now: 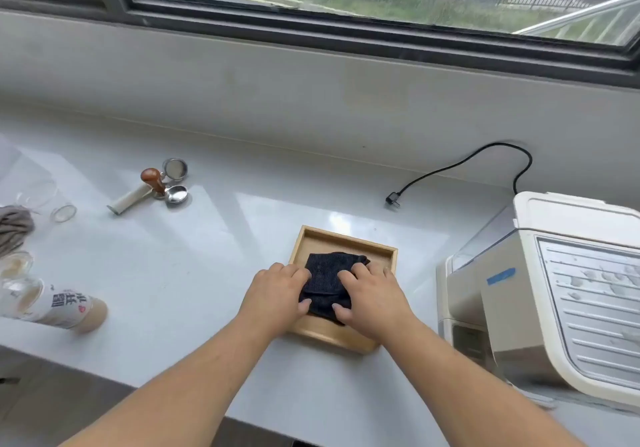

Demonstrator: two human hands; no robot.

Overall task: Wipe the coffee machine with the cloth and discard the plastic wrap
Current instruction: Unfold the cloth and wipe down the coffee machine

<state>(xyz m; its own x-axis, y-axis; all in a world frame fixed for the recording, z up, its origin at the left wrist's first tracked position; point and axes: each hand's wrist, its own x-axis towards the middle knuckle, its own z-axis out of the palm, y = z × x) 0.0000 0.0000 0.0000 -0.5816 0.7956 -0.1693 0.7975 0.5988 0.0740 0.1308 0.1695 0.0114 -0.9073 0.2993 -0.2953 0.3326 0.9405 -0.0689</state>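
- While the dark cloth [329, 284] lies folded in the wooden tray [313, 238], both hands press flat on it, fingers unclenched: left hand [277, 294], right hand [374, 299].
- Next, probably: gather it, carry toward three o'clock, the coffee machine [554, 294].

Left hand [278, 292], right hand [372, 296]: flat, palms down.

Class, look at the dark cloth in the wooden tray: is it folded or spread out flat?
Folded. The dark cloth sits bunched in layers, covering only part of the wooden tray, with both hands pressing on it.
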